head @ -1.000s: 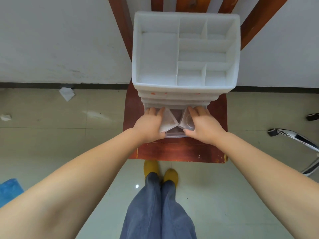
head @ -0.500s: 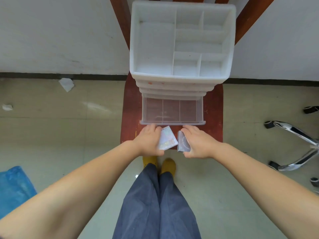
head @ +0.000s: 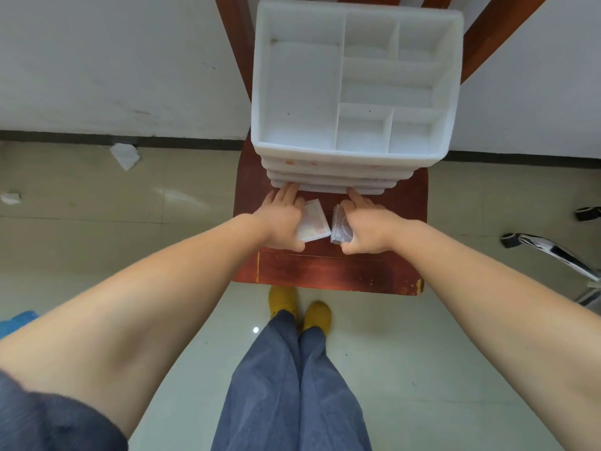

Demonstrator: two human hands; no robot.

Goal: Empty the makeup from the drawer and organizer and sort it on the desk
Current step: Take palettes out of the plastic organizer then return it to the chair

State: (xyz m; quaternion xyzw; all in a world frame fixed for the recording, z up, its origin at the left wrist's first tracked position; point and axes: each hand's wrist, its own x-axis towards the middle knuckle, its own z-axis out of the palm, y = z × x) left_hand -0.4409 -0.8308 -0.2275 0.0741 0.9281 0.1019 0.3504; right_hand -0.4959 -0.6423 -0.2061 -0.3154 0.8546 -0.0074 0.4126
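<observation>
Both arms reach far. Left hand point(head: 282, 224) pinches a flat shiny packet point(head: 313, 224) w/ thumb, fingertips straight vs the bottom drawer front point(head: 328, 189). Right hand point(head: 364, 226) grips a clear round compact point(head: 340, 230), index on the drawer. White plastic organizer point(head: 354, 157), divided top tray, sits on a red-brown wood chair point(head: 331, 275). Crumpled paper point(head: 125, 155) far left on glossy tile.
</observation>
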